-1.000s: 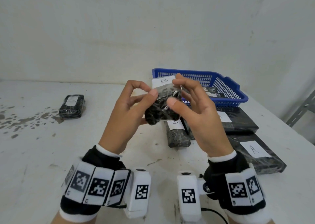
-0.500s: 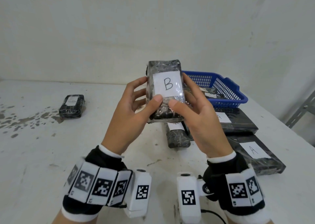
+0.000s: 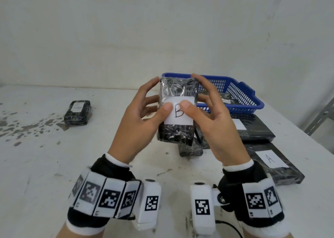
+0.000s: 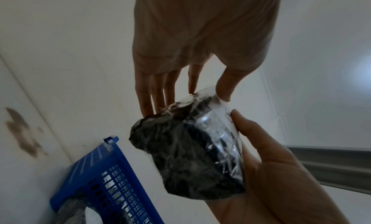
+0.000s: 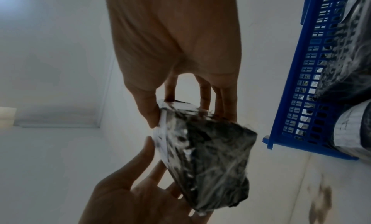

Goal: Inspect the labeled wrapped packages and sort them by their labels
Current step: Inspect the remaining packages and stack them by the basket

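Head view: both hands hold a wrapped package labelled B upright above the surface.
Left hand (image 3: 137,125) and right hand (image 3: 211,125) each form a grip pinching the package (image 3: 178,96), thumbs pressed on its white label (image 3: 180,118), fingers behind. A blue basket (image 3: 240,96) sits behind it; a package labelled A (image 3: 271,162) lies to the right, another small package (image 3: 77,113) far left.
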